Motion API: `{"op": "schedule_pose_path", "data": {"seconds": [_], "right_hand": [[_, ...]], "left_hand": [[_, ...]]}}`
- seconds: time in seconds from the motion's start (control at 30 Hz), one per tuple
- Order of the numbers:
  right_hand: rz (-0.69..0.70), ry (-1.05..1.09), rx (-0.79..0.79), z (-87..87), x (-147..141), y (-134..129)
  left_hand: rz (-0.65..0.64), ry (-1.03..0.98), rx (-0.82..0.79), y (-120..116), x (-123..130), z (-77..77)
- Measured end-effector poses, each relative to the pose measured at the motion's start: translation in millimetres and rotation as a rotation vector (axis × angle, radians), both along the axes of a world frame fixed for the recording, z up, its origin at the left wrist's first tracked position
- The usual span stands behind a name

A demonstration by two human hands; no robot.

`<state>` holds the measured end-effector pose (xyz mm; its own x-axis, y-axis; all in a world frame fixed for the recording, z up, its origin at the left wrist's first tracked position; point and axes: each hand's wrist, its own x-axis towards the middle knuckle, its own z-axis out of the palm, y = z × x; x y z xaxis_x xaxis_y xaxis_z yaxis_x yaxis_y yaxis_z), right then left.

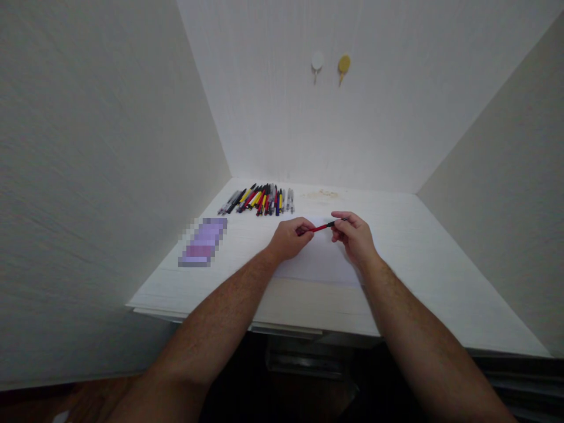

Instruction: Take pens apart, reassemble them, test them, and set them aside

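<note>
A red pen [320, 228] with a black end is held level between my two hands, above a white sheet of paper [317, 264]. My left hand [291, 238] is closed round its red end. The fingers of my right hand [352, 235] pinch the black end, with the other fingers loosely curled. Behind and to the left of my hands lies a pile of pens [259, 200] in red, yellow, black, blue and clear plastic.
On the left of the white desk [418, 282] lies a pixelated purple rectangle [205, 241]. White panels enclose the desk at the back and sides. A white hook [316, 61] and a yellow hook [344, 63] are on the back panel. Below the front edge is a dark space.
</note>
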<state>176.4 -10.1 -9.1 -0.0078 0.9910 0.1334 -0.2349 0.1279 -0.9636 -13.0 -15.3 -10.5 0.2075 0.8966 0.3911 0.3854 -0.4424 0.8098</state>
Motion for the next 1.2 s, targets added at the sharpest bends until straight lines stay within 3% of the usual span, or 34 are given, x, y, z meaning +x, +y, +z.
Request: {"op": "schedule_pose_path", "data": {"seconds": [0.37,0.63,0.8,1.2], "right_hand": [[-0.129,-0.143,0.041,-1.9,-2.6,1.8],[0.028,-0.028,0.006,-0.2,-0.4,1.0],[0.039,-0.003,0.006,0.3,1.4,0.8],[-0.103,-0.128,0.045,-4.1,-1.9,3.3]], "left_hand": [[0.011,0.012,-0.002,-1.7,1.0,3.8],[0.040,0.062,0.005,-0.3,-0.9,2.2],[0.044,0.092,0.006,1.4,-2.1,0.5],[0.023,0.052,0.028,-3.8,0.0,7.7]]}}
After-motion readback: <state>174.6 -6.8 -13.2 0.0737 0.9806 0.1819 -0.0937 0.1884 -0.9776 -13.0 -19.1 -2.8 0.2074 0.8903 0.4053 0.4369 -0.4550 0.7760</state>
